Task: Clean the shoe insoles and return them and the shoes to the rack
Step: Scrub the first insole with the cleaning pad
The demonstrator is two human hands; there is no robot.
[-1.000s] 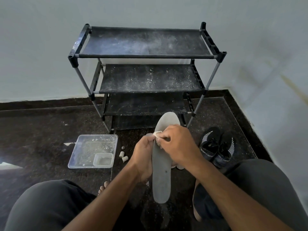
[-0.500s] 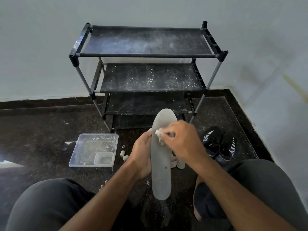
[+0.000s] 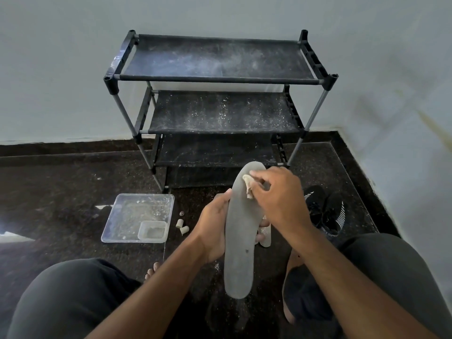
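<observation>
Shoes (black pair) beside rack; tray left.

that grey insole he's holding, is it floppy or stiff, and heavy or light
Probably fairly stiff yet bendable: the grey insole is gripped only at mid-length by the left hand, and its free heel end stays nearly straight. Likely light, since one hand holds the thin sheet up easily. It seems to resist rubbing from the cloth in the right hand.

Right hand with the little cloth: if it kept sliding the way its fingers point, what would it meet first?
The right hand points up-left along the grey insole, so it would run off the toe end, then probably toward the shoe rack; depth is hard to judge.
</observation>
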